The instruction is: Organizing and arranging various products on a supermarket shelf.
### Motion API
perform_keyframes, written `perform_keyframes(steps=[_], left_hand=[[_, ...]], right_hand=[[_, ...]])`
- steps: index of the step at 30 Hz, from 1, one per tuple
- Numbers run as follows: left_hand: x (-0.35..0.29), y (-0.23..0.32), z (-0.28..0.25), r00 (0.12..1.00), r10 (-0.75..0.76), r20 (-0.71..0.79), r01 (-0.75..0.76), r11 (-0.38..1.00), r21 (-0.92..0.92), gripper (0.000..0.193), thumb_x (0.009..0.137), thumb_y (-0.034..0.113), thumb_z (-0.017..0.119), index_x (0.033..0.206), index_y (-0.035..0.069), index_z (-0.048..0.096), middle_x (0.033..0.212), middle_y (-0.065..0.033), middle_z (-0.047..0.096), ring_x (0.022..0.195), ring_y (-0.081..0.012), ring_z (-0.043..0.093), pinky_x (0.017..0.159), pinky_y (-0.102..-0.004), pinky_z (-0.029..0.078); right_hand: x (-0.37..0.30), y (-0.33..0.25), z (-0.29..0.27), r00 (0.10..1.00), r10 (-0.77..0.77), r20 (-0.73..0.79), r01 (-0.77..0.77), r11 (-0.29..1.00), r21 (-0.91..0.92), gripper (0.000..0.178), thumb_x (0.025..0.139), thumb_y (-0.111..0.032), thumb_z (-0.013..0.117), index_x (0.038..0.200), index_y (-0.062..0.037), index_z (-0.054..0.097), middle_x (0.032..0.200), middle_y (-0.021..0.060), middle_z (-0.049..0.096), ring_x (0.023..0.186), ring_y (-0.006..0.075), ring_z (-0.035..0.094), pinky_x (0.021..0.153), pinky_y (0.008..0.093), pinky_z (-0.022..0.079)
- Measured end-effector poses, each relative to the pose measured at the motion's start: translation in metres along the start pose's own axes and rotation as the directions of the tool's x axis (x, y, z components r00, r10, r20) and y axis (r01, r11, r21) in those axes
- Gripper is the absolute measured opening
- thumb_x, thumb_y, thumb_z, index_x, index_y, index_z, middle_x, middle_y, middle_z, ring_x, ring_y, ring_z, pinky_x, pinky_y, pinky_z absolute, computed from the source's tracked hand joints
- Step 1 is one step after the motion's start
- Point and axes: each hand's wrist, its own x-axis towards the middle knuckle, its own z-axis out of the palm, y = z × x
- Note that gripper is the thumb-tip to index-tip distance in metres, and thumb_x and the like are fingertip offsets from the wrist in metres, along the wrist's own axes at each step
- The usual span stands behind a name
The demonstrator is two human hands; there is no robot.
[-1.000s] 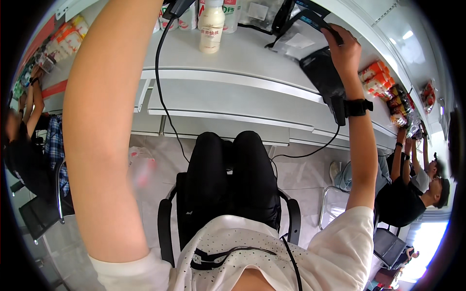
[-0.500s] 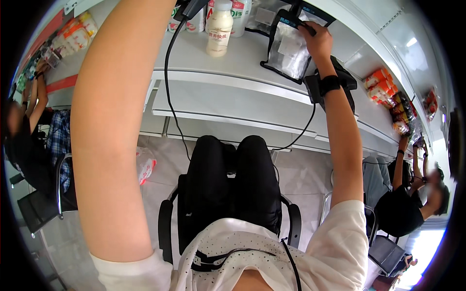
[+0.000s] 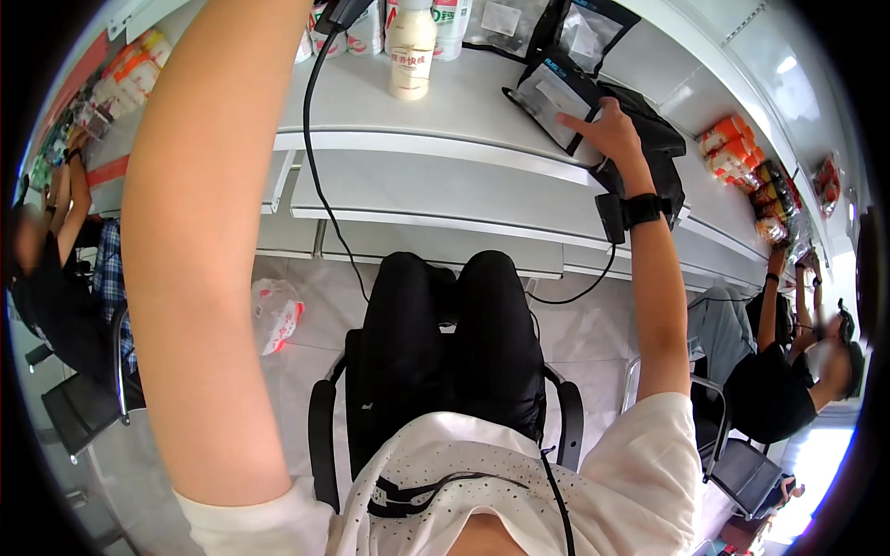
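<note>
From afar I see grey tiled floor (image 3: 584, 334), pale tiered shelving (image 3: 491, 109), a black chair (image 3: 82, 412) far left and bright light (image 3: 825, 477) at lower right.

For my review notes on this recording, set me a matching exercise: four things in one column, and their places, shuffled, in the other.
Things
1. Cream-coloured bottle
2. Right hand
3. White-and-red bag
4. Left hand

Places
A. Down on the floor
B. Out of view, its forearm running off the upper edge
C. Upright on the shelf
D. At a black-edged pouch with a clear window, thumb over it

Right pairs: 1-C, 2-D, 3-A, 4-B
</note>
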Motion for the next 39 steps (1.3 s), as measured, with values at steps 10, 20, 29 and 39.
perform_keyframes(steps=[10,20,29,39], left_hand=[[-0.001,-0.002,0.011,0.999,0.017,0.03,-0.017,1.0,-0.017,0.031,0.083,0.017,0.06,0.103,-0.003,0.071,0.091,-0.0233,0.072,0.084,-0.0306,0.07,0.077,-0.0378,0.054],[-0.013,0.017,0.002,0.995,-0.099,0.024,0.101,0.986,-0.135,0.025,0.083,0.014,0.059,0.1,-0.002,0.069,0.083,-0.0176,0.071,0.069,-0.0259,0.069,0.065,-0.0367,0.054],[-0.013,0.01,-0.002,0.992,-0.122,0.038,0.126,0.987,-0.095,0.028,0.084,0.013,0.058,0.103,-0.003,0.069,0.087,-0.0203,0.072,0.075,-0.0282,0.07,0.072,-0.0372,0.056],[-0.009,0.016,0.003,0.994,-0.109,0.018,0.11,0.992,-0.061,0.027,0.083,0.015,0.059,0.102,-0.002,0.069,0.098,-0.0244,0.072,0.089,-0.033,0.071,0.082,-0.0382,0.055]], right_hand=[[0.022,-0.004,0.024,0.999,0.04,0.034,-0.042,0.998,0.055,0.132,0.053,-0.081,0.077,0.128,0.021,0.041,0.1,0.0266,0.068,0.098,0.0343,0.069,0.082,0.0386,0.056],[0.073,0.022,0.047,0.953,0.27,-0.137,-0.185,0.878,0.442,0.093,0.055,-0.04,0.095,0.115,0.0185,0.054,0.106,0.0256,0.066,0.085,0.0257,0.068,0.066,0.0354,0.054],[0.067,-0.002,0.034,0.998,0.069,-0.006,-0.037,0.595,0.803,0.039,0.081,-0.025,0.081,0.111,-0.0029,0.068,0.08,0.0033,0.065,0.068,0.0124,0.056,0.059,0.0293,0.043],[0.039,-0.074,-0.017,0.931,0.025,-0.364,0.359,0.117,0.926,0.019,0.096,-0.023,0.07,0.094,-0.0068,0.061,0.068,-0.0059,0.048,0.056,0.0038,0.038,0.051,0.0234,0.031]])
